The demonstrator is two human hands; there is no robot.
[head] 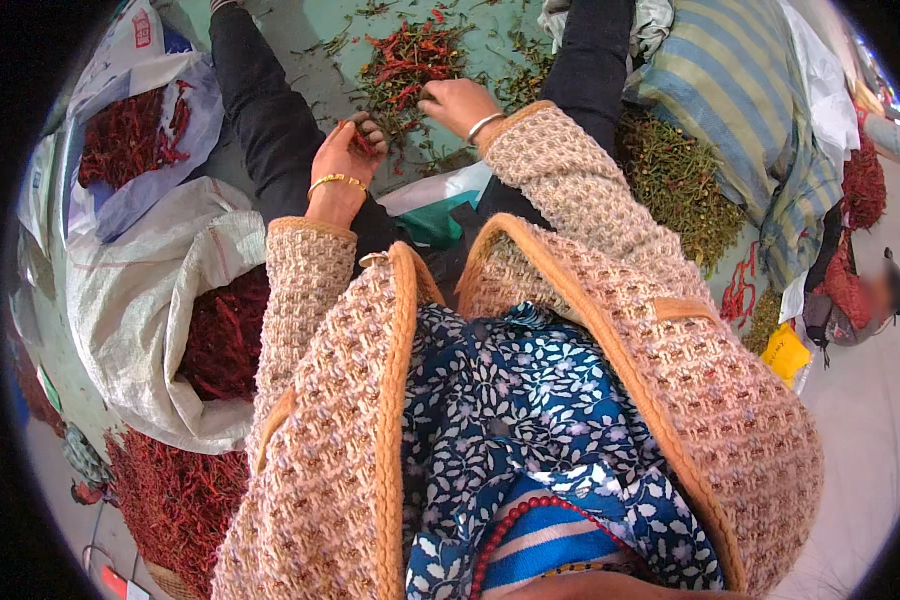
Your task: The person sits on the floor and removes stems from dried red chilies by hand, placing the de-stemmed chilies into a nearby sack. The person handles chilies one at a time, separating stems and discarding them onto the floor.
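A pile of dried red chillies (416, 56), mixed with green and brown stems, lies on the green floor between my outstretched legs. My left hand (351, 154), with a gold-coloured bracelet at the wrist, is curled around some red chilli left of the pile's near end. Over the pile's right edge is my right hand (454, 105), wearing a silver bangle, its fingers bent down towards the chillies. Whether anything is between its fingertips is hidden. Loose stems and bits (521, 82) are scattered right of the pile.
At left stand a plastic-lined bag (146, 67) and a white woven sack (120, 300), both holding red chillies. A large chilli heap (180, 502) lies below them. Green stems (679, 187) are heaped by a striped sack (720, 90) at right. Another person (859, 300) is at far right.
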